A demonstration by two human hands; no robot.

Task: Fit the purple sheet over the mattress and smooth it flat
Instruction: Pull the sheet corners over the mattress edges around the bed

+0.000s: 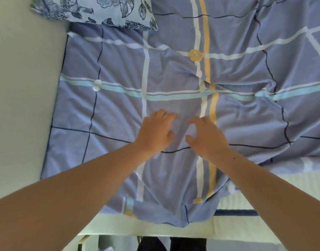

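Note:
The purple sheet (173,75), checked with white, yellow, pale blue and dark lines, lies spread over the mattress (249,201) with wrinkles, most of them on the right side. Its near edge hangs unevenly over the mattress front. My left hand (155,132) rests palm down on the sheet near the middle, fingers spread. My right hand (206,137) lies flat beside it, a small gap apart, fingers pointing up and left. Neither hand grips the cloth.
A blue floral pillow (93,11) lies at the head of the bed, top left. A pale wall (23,87) runs along the bed's left side. White mattress shows bare at the lower right. Floor and dark legs (173,243) show below the near edge.

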